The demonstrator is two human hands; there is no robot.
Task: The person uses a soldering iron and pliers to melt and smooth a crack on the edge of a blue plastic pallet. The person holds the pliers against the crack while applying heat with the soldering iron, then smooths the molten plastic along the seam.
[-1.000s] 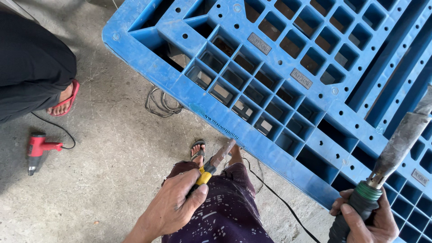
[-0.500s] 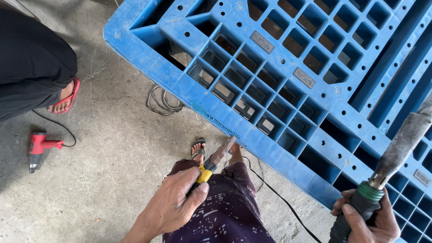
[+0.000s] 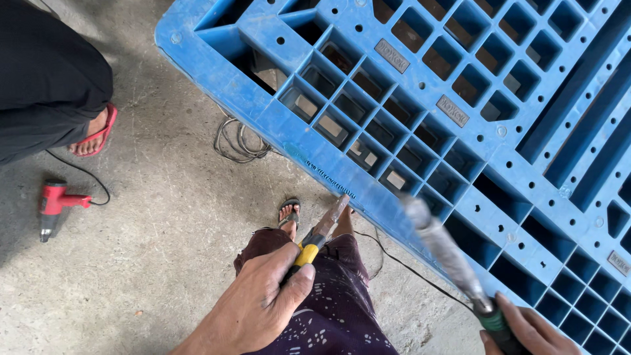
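Two grey label plates point(image 3: 453, 110) on blue pallet point(image 3: 276, 49), both hands gripping tools

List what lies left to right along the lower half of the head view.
Red corded power tool → left hand gripping a yellow-handled chisel → grey metal rod tool → right hand holding its green grip.

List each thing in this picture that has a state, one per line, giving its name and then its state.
left hand: closed on the yellow-handled tool
yellow-handled tool: held, tip towards the pallet edge
right hand: gripping the green-handled tool
green-handled tool: held, blurred
blue plastic pallet: flat on the floor
red heat gun: lying on the floor, unheld
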